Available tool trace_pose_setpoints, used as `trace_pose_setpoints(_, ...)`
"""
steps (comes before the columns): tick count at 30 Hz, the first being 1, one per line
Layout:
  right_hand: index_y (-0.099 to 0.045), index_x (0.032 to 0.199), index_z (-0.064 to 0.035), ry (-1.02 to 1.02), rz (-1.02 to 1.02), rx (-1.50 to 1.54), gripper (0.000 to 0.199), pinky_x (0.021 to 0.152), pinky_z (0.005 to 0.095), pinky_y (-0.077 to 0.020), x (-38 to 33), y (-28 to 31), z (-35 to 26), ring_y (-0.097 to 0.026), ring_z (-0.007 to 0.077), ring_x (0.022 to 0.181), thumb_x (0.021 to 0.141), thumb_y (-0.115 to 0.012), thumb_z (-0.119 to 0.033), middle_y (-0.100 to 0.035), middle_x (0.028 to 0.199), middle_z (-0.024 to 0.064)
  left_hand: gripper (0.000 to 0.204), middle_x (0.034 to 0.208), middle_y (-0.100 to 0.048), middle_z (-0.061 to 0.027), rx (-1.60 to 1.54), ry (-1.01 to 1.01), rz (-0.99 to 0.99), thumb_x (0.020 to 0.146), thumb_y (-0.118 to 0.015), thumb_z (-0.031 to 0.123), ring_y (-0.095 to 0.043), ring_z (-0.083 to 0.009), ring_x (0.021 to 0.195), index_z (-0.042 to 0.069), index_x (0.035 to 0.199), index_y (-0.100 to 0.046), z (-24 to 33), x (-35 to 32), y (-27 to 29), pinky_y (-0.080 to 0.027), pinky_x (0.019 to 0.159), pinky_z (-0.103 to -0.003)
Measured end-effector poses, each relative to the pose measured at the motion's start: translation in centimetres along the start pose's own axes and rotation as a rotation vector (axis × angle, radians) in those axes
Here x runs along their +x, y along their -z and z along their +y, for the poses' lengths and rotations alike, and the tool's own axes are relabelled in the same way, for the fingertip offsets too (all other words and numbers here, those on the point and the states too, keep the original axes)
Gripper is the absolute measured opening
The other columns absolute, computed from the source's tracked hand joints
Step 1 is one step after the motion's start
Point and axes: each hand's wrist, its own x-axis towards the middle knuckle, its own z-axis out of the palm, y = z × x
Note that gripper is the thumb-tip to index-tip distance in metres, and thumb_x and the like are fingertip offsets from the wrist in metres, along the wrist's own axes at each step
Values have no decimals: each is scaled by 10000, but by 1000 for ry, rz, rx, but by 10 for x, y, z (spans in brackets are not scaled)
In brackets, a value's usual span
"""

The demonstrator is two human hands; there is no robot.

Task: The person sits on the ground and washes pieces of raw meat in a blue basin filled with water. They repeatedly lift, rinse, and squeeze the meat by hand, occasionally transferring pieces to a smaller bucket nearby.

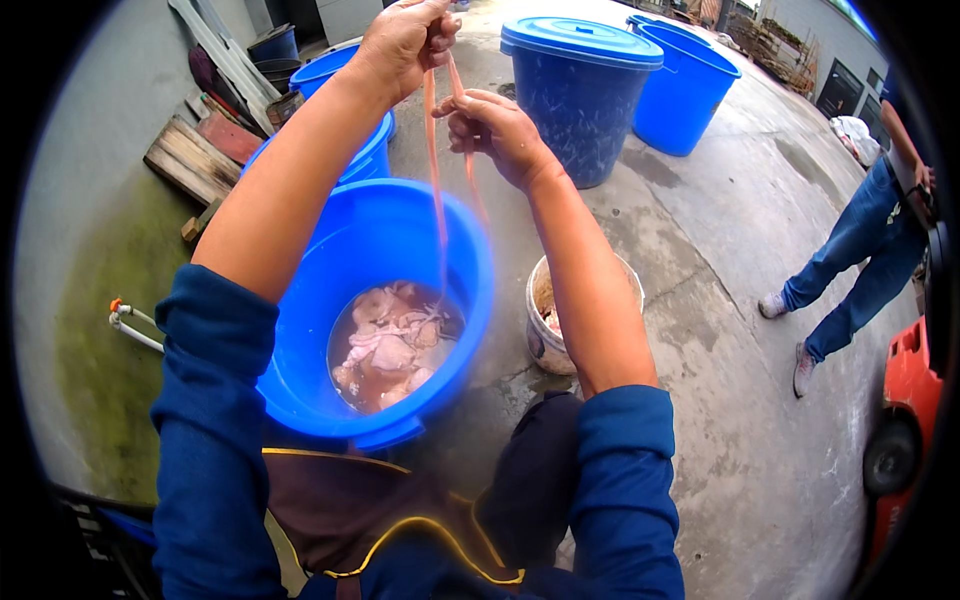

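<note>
My left hand (403, 40) pinches the top of one long pink casing strand (437, 170), which hangs into the blue tub (455, 250) of reddish water below. My right hand (492, 128) grips that strand too. Beyond stand one lidded blue barrel (580, 100), one open blue barrel (685, 95) and one white bucket (538, 330).

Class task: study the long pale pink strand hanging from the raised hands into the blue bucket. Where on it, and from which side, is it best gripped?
Grip the long pale pink strand high up, just under the left hand and right hand, pinching from the side. There it hangs taut, thin and clear; lower down it joins a slippery tangle in the round blue plastic bucket.
</note>
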Motion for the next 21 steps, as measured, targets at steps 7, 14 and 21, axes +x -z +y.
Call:
trace_pose_setpoints(7,-603,795,-46,-108,57,-165,219,530,265,-335,-8,18,3,-400,96,562,867,-475,-209,-474,655,-23,402,616,-284,69,-48,131,127,1022,-550,432,-235,-60,507,160,746,-443,-27,13,44,-197,450,-233)
trace_pose_setpoints(14,-543,723,-21,160,145,-564,206,556,303,-349,-39,14,36,-416,123,605,822,-455,-179,-461,634,20,425,610,-305,68,98,113,224,1024,-534,432,-242,-62,496,185,703,-403,-38,9,61,-195,444,-246)
trace_pose_setpoints(21,-492,707,-9,210,236,-641,190,569,308,-349,-72,15,53,-401,114,628,832,-448,-144,-415,637,25,397,610,-338,66,157,146,373,1023,-540,421,-249,-61,486,182,722,-444,-48,3,65,-196,452,-257)
